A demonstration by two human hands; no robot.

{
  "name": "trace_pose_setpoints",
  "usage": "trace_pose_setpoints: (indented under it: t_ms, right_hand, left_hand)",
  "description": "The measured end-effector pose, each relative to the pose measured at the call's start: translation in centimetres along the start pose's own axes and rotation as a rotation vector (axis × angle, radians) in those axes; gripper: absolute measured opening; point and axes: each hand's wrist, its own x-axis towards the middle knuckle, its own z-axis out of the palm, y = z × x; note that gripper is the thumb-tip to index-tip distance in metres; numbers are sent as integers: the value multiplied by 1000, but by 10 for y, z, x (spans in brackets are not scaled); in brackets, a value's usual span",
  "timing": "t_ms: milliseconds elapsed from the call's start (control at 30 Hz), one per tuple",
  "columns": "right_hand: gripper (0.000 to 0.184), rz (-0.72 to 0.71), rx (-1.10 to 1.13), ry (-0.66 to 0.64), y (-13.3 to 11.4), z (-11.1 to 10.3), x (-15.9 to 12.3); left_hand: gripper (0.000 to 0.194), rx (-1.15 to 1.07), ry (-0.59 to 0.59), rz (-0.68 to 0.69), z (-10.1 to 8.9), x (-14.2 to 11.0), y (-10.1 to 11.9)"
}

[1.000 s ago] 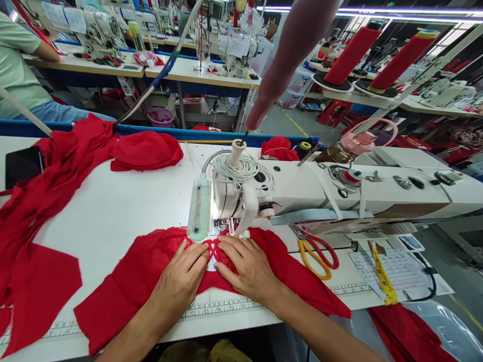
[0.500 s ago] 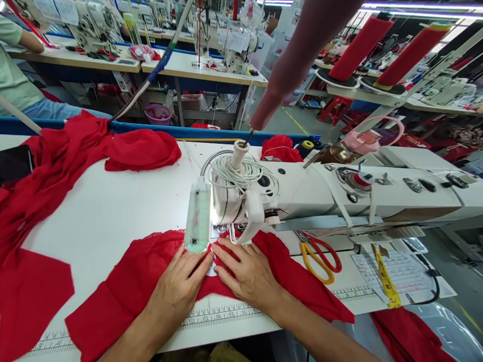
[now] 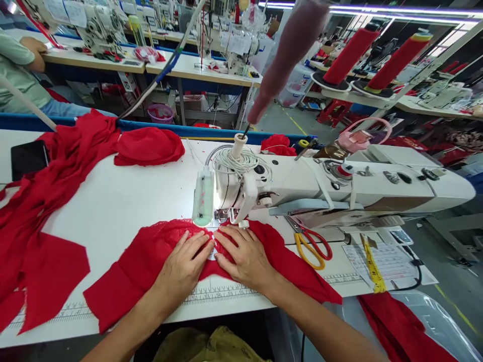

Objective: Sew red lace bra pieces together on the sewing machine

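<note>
A red garment piece point(image 3: 124, 269) with a lacy upper edge lies across the front of the white sewing table. My left hand point(image 3: 185, 264) rests flat on it, fingers stretched forward, just below the green-white lamp point(image 3: 204, 201). Beside it, my right hand point(image 3: 247, 256) lies flat on the same fabric, fingers spread, close to the presser foot point(image 3: 222, 215) of the sewing machine point(image 3: 298, 181). Between the fingertips a small pale patch shows. Whether the needle is in the cloth cannot be made out.
Scissors point(image 3: 311, 246) with red and orange handles lie right of the fabric. Beyond them are a paper sheet point(image 3: 388, 266) and a yellow tape measure point(image 3: 373, 266). Heaped red cloth point(image 3: 71, 161) and a black phone point(image 3: 28, 160) lie left. Another person point(image 3: 22, 75) sits at far left.
The camera view has tilted and shifted slightly, so the table and machine appear a little higher. Both hands stay flat on the red fabric near the presser foot.
</note>
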Motion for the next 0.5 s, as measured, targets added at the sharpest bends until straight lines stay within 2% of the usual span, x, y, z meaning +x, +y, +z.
trace_pose_setpoints:
  t_ms: [300,500]
  right_hand:
    - [62,4,95,-97,3,-6,-8]
    - [63,-32,162,-138,9,-19,-9]
  left_hand:
    - [38,-13,-66,-100,-8,-1,1]
    - [39,-1,-57,-117,-18,-2,6]
